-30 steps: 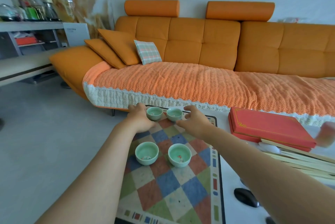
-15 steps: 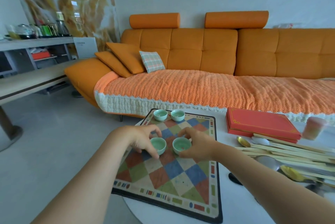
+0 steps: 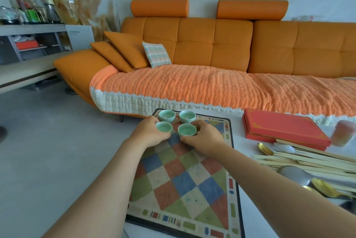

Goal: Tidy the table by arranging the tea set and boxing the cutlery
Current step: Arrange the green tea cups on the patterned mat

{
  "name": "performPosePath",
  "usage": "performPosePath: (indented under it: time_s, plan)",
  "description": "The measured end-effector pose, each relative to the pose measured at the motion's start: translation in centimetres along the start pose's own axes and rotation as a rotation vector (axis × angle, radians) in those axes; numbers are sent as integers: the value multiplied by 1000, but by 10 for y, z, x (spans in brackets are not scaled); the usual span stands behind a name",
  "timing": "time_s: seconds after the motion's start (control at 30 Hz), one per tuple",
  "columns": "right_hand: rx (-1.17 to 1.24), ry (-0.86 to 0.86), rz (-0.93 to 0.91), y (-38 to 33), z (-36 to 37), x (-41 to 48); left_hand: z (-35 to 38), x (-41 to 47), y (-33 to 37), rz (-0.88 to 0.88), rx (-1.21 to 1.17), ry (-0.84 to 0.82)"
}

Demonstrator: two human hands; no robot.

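Note:
Several small pale green teacups stand close together in a square at the far end of the checkered mat (image 3: 185, 183). My left hand (image 3: 148, 134) grips the near left teacup (image 3: 164, 127). My right hand (image 3: 204, 138) grips the near right teacup (image 3: 187, 129). Just behind them stand the far left teacup (image 3: 167, 115) and the far right teacup (image 3: 187, 116), untouched. A closed red box (image 3: 285, 128) lies to the right on the white table. In front of it lies a heap of pale chopsticks (image 3: 308, 162), gold spoons (image 3: 264, 149) and a white spoon (image 3: 284, 147).
A blurred pink cup (image 3: 342, 132) stands at the right edge past the red box. A large grey spoon (image 3: 294, 175) lies among the cutlery. An orange sofa (image 3: 212, 60) with a knitted cover runs behind the table. Grey floor lies to the left.
Both hands left the far pair of teacups, took hold of the near pair, and slid them forward until they sit right behind the far pair.

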State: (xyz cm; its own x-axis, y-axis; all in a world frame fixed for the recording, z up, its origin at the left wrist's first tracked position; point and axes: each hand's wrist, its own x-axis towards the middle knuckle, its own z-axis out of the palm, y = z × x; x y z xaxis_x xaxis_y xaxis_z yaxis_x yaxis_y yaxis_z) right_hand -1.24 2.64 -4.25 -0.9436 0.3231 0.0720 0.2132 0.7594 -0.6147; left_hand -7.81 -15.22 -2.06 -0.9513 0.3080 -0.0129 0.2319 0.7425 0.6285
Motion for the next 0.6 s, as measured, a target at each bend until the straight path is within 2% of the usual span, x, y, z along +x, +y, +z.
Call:
performPosePath:
  time_s: [0.17, 0.3, 0.43, 0.5, 0.6]
  plan:
    - [5, 80, -8, 1, 13, 3, 3, 5, -3, -34, 17, 28]
    - [-20, 53, -28, 4, 10, 1, 1, 9, -7, -63, 96, -5]
    - [130, 23, -49, 13, -17, -15, -8, 7, 14, -155, 85, -48]
    - [139, 63, -86, 23, -41, -29, -6, 3, 37, -115, 122, -14]
    - [63, 85, -102, 46, -88, -58, 13, -13, 88, 67, 109, 79]
